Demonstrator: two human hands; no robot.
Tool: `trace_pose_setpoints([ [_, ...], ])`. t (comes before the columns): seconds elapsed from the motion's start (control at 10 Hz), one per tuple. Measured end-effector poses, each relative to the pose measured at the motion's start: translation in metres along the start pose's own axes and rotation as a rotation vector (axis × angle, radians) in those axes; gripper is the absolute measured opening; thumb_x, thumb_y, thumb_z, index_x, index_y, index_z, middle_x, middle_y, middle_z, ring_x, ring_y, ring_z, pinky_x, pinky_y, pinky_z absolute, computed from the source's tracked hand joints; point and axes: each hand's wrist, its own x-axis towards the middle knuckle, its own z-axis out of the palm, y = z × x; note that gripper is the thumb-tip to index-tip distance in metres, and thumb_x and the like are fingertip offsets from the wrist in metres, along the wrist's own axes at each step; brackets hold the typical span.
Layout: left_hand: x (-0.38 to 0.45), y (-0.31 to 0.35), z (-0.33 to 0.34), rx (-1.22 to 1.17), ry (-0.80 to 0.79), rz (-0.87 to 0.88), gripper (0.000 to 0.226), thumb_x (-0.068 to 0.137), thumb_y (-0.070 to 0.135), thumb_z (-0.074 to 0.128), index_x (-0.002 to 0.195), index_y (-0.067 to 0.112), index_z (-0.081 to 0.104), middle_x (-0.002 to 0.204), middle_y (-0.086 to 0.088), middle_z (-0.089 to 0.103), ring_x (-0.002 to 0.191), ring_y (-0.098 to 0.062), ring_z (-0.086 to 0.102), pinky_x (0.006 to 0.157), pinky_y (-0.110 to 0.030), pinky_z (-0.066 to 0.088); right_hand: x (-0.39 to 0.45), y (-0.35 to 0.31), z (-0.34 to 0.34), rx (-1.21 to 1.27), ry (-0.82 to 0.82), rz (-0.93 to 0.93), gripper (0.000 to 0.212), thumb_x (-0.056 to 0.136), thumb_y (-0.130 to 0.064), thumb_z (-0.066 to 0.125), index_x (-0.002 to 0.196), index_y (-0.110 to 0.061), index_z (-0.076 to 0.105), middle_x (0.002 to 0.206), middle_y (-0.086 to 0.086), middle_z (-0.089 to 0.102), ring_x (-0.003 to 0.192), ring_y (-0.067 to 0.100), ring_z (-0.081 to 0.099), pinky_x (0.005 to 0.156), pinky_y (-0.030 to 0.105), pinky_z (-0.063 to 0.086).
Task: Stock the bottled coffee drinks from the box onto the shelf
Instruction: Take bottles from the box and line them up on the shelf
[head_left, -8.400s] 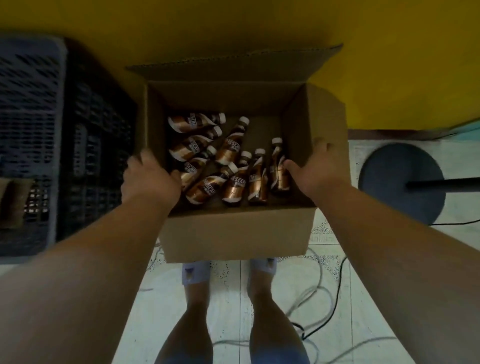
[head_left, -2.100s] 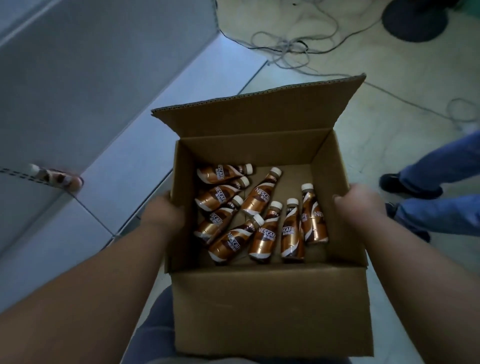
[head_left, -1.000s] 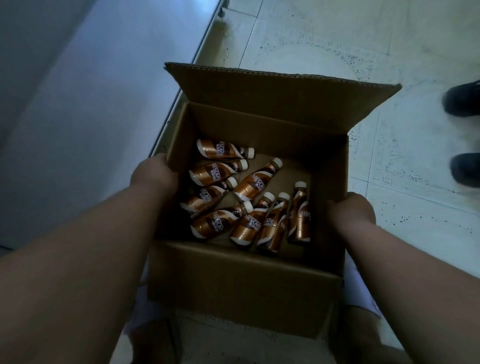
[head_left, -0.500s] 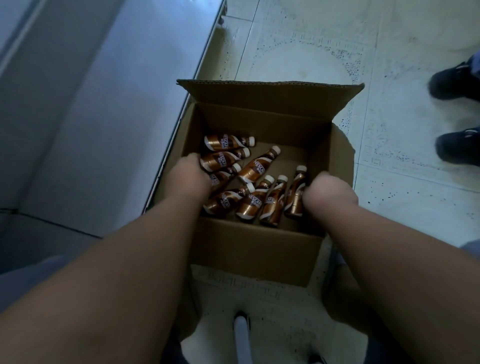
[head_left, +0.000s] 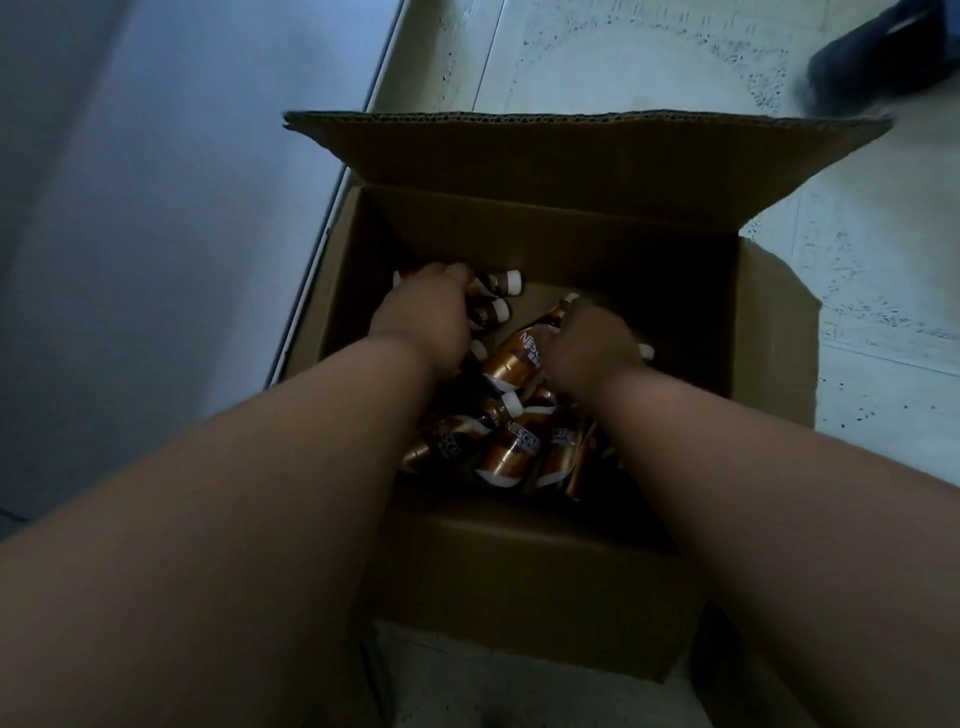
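Both hands (head_left: 431, 317) in box (head_left: 519, 571), seemingly on bottles (head_left: 511, 358).

Two bare forearms, sleeveless to the frame edge, hands (head_left: 589, 345) without gloves or rings.

Both your bare forearms reach forward and down, converging from the lower corners of the view. Your left hand (head_left: 426, 317) is knuckles up with the fingers curled under and out of sight. Your right hand (head_left: 589, 345) sits just beside it, also back up, fingers bent downward and hidden from view.
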Motion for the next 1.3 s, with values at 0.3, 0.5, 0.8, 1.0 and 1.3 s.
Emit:
trace_pose_setpoints([
  [0.3, 0.081, 0.004, 0.039, 0.387, -0.106, 0.205, 0.050, 0.093, 0.028, 0.054, 0.141, 0.020, 0.043, 0.143, -0.010, 0.045, 0.130, -0.032, 0.037, 0.102, -0.046, 0.030, 0.065, -0.002, 0.027, 0.171, -0.014, 0.141, 0.047, 0.098, -0.027, 0.046, 0.143, -0.013, 0.042, 0.145, 0.014, 0.044, 0.131, 0.031, 0.044, 0.101, 0.042, 0.039],
  [0.5, 0.088, 0.001, 0.059, 0.650, -0.060, 0.268, 0.040, 0.089, 0.032, 0.053, 0.125, 0.015, 0.054, 0.126, -0.013, 0.057, 0.119, -0.035, 0.041, 0.098, -0.047, 0.032, 0.090, 0.009, 0.038, 0.607, -0.034, 0.288, 0.044, 0.086, -0.013, 0.068, 0.128, -0.005, 0.056, 0.126, 0.014, 0.062, 0.095, 0.024, 0.066, 0.045, 0.012, 0.044],
  [0.8, 0.059, -0.009, 0.041, 0.396, 0.133, 0.263, 0.038, 0.093, 0.019, 0.050, 0.130, 0.009, 0.045, 0.129, -0.017, 0.050, 0.118, -0.035, 0.045, 0.097, -0.046, 0.037, 0.060, 0.005, 0.025, 0.611, 0.045, 0.077, 0.038, 0.083, -0.020, 0.071, 0.117, -0.007, 0.063, 0.117, 0.015, 0.067, 0.112, 0.031, 0.062, 0.097, 0.039, 0.049],
  [1.0, 0.001, 0.001, -0.013, -0.040, 0.204, 0.104, 0.039, 0.093, 0.021, 0.057, 0.128, 0.011, 0.046, 0.131, -0.013, 0.051, 0.115, -0.031, 0.051, 0.095, -0.042, 0.043, -0.005, -0.010, -0.025, 0.451, 0.105, -0.175, 0.043, 0.082, -0.019, 0.074, 0.119, -0.018, 0.053, 0.121, 0.006, 0.062, 0.117, 0.026, 0.057, 0.098, 0.038, 0.047],
  [1.3, -0.149, 0.018, -0.160, -0.429, 0.239, 0.017, 0.032, 0.090, 0.033, 0.065, 0.118, 0.021, 0.056, 0.108, 0.000, 0.062, 0.097, -0.019, 0.058, 0.078, -0.033, 0.043, -0.158, -0.060, -0.134, 0.487, 0.013, -0.452, 0.027, 0.085, -0.031, 0.072, 0.107, -0.019, 0.061, 0.098, 0.000, 0.067, 0.089, 0.014, 0.065, 0.070, 0.030, 0.053],
])
